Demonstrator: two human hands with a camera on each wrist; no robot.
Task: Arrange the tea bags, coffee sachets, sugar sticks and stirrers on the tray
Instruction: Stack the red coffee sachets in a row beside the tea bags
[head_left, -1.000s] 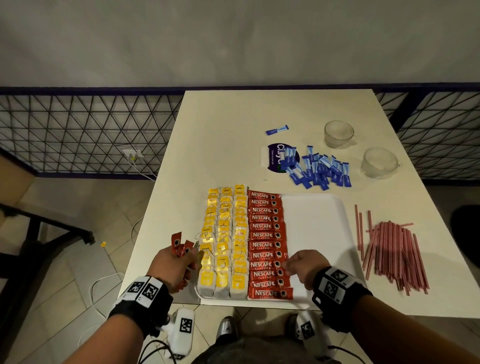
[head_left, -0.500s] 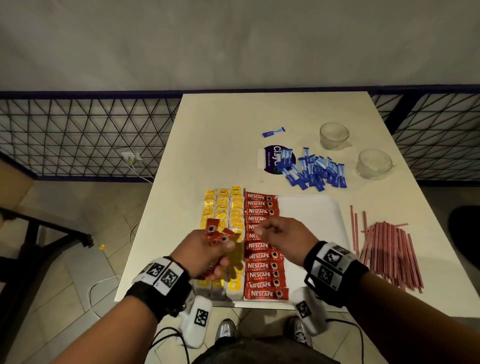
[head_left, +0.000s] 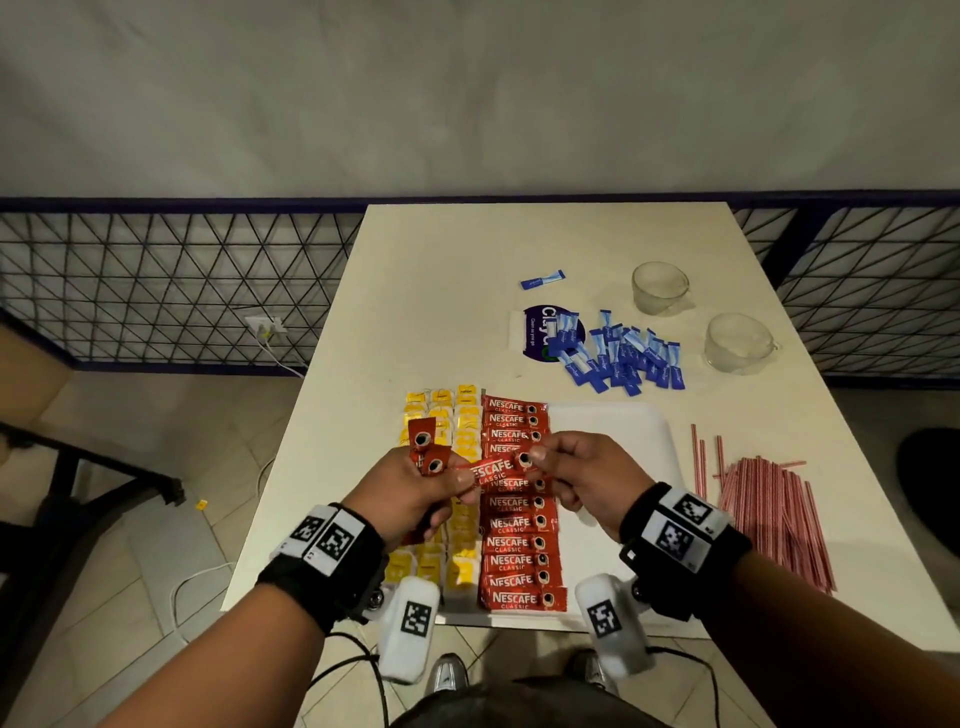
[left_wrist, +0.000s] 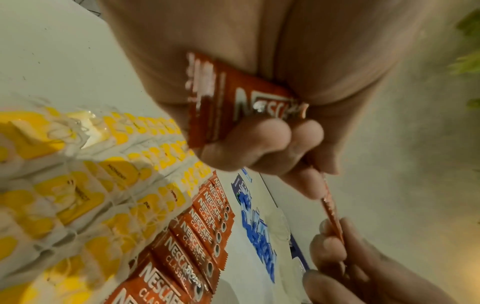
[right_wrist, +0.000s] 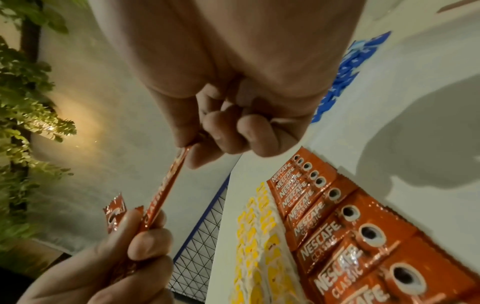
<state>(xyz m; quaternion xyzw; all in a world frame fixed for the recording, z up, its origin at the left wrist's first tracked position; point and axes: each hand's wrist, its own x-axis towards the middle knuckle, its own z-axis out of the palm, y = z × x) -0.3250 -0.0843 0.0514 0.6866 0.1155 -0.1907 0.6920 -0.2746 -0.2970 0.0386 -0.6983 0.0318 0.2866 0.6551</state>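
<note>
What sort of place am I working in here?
Probably a café or office terrace corner: a white table against a mesh railing, two glass cups, and potted greenery in the right wrist view.

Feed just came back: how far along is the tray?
Done: tea bags and a coffee sachet column lined up on the tray. In hand: both hands pinch one sachet; the left hand holds spares. Left: sugar sticks and stirrers, both off the tray.
</note>
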